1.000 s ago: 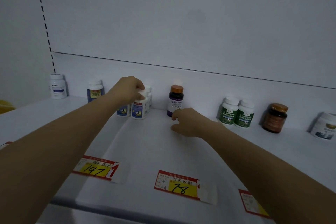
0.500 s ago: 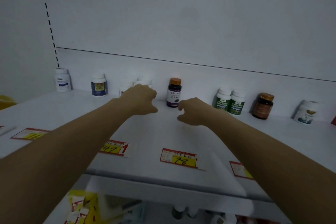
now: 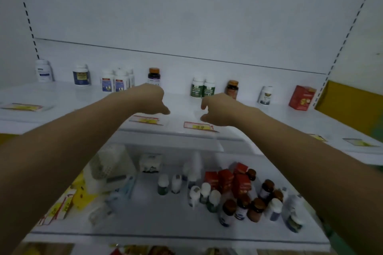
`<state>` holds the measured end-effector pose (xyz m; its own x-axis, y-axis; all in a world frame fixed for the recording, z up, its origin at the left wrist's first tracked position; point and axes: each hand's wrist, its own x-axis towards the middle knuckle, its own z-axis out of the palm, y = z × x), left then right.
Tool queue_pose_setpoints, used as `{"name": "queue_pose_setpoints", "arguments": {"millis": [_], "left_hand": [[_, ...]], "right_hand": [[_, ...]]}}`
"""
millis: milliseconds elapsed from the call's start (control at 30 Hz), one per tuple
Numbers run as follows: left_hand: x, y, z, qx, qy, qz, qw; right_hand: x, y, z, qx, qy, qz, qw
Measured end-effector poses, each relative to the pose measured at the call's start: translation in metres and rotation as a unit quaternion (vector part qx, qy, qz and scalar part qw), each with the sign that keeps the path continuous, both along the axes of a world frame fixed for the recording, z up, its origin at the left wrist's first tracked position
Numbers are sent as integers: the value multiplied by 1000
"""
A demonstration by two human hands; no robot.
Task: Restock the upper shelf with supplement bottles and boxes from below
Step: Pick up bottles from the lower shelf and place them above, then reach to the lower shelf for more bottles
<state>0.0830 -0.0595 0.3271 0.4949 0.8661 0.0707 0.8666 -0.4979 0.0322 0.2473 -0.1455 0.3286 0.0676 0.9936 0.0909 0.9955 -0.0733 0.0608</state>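
Over the upper shelf (image 3: pixel 62 97), the left hand (image 3: pixel 149 99) and right hand (image 3: pixel 219 109) hover empty, loosely curled; the bottles (image 3: pixel 228 211) below look light, rigid and smooth, best gripped around the body.

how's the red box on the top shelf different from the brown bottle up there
The red box is flat-sided and red; the brown bottle is round with an orange cap. The red box looks wider than the brown bottle, and stands farther right. Both stand upright on the top shelf.
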Motion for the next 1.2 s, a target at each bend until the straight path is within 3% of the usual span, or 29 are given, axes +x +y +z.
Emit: {"name": "queue_pose_setpoints", "arguments": {"millis": [167, 400, 767, 1033, 1200], "left_hand": [[41, -97, -13, 16, -50, -74, 996], [70, -167, -87, -138, -8, -73, 988], [84, -138, -236, -288, -40, -41, 956], [148, -102, -316, -308, -107, -45, 944], [196, -75, -361, -295, -123, -45, 946]], "right_hand": [[28, -82, -23, -4, 31, -14, 999], [69, -148, -92, -68, 103, -77, 989], [128, -155, -230, -160, 165, -161, 960], [159, -132, -323, -178, 195, -198, 944], [189, -84, -361, -130, 206, -197, 950]]}}
